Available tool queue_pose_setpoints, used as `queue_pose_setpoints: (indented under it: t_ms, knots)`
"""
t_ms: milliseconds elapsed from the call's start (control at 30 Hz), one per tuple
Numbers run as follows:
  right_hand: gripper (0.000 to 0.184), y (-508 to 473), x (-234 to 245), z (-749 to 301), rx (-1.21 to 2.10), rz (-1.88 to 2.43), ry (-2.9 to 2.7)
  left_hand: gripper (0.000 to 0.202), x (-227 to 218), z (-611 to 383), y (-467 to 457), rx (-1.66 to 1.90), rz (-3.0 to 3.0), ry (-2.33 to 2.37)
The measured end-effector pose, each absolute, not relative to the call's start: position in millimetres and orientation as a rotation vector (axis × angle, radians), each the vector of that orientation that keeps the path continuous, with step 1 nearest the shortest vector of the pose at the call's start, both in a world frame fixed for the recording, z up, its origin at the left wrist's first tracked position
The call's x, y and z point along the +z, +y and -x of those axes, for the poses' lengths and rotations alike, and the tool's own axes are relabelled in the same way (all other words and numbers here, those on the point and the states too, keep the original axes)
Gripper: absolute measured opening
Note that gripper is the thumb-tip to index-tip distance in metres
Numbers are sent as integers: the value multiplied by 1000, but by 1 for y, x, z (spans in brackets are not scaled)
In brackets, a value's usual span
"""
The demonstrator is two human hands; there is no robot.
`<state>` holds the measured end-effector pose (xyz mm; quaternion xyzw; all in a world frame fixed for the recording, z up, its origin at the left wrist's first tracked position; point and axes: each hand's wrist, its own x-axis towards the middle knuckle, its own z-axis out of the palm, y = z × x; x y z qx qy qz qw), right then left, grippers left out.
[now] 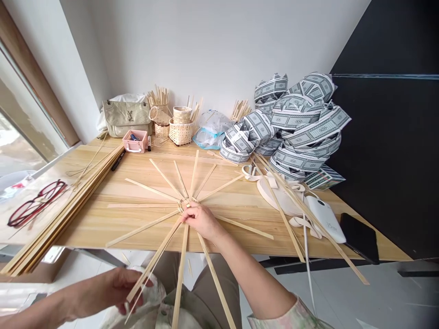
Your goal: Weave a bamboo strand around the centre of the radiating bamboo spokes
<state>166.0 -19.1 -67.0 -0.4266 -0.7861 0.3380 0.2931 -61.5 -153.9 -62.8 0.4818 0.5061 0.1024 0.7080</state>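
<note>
Well, the fan of flat bamboo strips (154, 189) lay spread across the worktop (236, 242), radiating from a small woven hub (185, 204) near the front edge, with several strips reaching out past that edge. The right hand (202, 221) sat on the hub, its grip closed, the fingertips pinching down on the crossed strips. The left hand (118, 290) was lower, below the worktop's edge, its grip shut around two long strips (151, 260) that ran up to the hub.

The worktop was pale, straight-grained wood. A stack of long bamboo slats (65, 210) lay along its left side, next to a window ledge (30, 214) carrying red glasses (36, 203). Against the white wall (212, 50) stood a quilted bag (126, 118), a pink box (135, 140), small woven baskets (180, 132) and a heap of patterned paper crowns (295, 123). On the right lay a white device (325, 219) and a black phone (360, 237), beside a dark wall panel (387, 137), with a pale floor (343, 292) below.
</note>
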Motion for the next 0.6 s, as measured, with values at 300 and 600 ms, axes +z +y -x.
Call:
queue_pose_setpoints:
  t_ms: [300, 600]
  knots:
    - [27, -18, -70, -167, 938, 1119, -2100, 38, -43, 39, -142, 610, -1249, 1093]
    - [30, -17, -72, -167, 947, 1086, -2109, 46, -33, 35, -125, 678, -1468, 1297]
